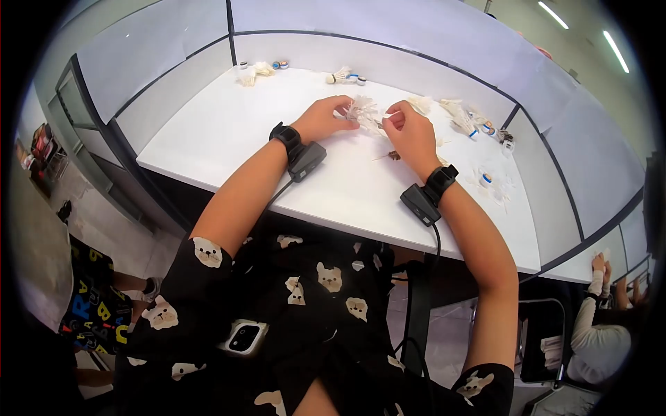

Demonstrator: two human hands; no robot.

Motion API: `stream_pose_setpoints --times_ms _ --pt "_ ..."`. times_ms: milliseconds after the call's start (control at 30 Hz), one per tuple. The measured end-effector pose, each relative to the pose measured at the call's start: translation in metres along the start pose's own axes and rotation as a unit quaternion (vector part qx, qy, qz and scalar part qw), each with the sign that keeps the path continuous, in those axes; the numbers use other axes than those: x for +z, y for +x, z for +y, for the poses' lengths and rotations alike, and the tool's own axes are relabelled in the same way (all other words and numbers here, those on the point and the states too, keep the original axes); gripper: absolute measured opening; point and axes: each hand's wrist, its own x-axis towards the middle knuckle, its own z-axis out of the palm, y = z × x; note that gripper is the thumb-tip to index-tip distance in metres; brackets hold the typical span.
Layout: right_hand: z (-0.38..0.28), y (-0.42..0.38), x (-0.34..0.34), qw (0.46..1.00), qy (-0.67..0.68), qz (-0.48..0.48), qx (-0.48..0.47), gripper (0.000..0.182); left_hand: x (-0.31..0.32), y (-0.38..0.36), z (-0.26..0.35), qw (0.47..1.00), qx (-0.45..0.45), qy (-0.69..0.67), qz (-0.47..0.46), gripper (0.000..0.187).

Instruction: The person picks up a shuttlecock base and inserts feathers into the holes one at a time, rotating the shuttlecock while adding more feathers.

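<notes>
Over the middle of the white table, my left hand is closed around a shuttlecock whose ragged white feathers point up and to the right. My right hand is beside its feathers, thumb and fingers pinched together. What the pinch holds, if anything, is too small to make out. A small brown piece lies on the table below my right hand. Both wrists wear black straps with small boxes and cables.
Shuttlecocks lie along the back partition, with more feathers at the left. Several worn shuttlecocks are piled at the right, near a loose cork base. A phone rests on my lap. Another person sits at the far right.
</notes>
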Motion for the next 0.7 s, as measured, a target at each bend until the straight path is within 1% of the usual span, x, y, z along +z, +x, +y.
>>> stream_pose_setpoints --times_ms 67,167,267,300,400,500,600,700 --pt "0.004 0.000 -0.006 0.999 -0.022 -0.029 -0.007 0.023 -0.002 -0.001 0.001 1.000 -0.005 0.008 0.018 0.051" --pt "0.001 0.000 -0.020 0.988 -0.029 -0.142 -0.048 0.026 -0.001 0.003 -0.013 0.999 0.022 0.018 0.042 0.052" --pt "0.000 0.000 -0.034 0.945 -0.109 -0.270 -0.151 0.033 -0.003 -0.001 -0.002 0.999 -0.019 0.008 0.031 0.053" --pt "-0.007 -0.004 -0.038 0.937 -0.125 -0.309 -0.107 0.032 -0.003 -0.001 -0.002 0.999 -0.018 0.014 0.033 0.052" --pt "-0.006 -0.003 -0.041 0.932 -0.143 -0.319 -0.101 0.027 -0.002 0.000 -0.004 0.999 -0.015 0.019 0.034 0.052" --pt "-0.017 0.002 -0.046 0.921 -0.155 -0.354 -0.042 0.022 -0.003 0.002 -0.007 1.000 -0.011 0.008 0.028 0.052" --pt "-0.005 0.000 -0.044 0.923 -0.198 -0.321 -0.076 0.017 -0.002 0.002 -0.009 0.999 -0.010 0.017 0.035 0.053" --pt "0.002 0.000 -0.041 0.930 -0.174 -0.307 -0.102 0.019 -0.001 0.001 -0.006 0.999 -0.018 0.023 0.037 0.053"
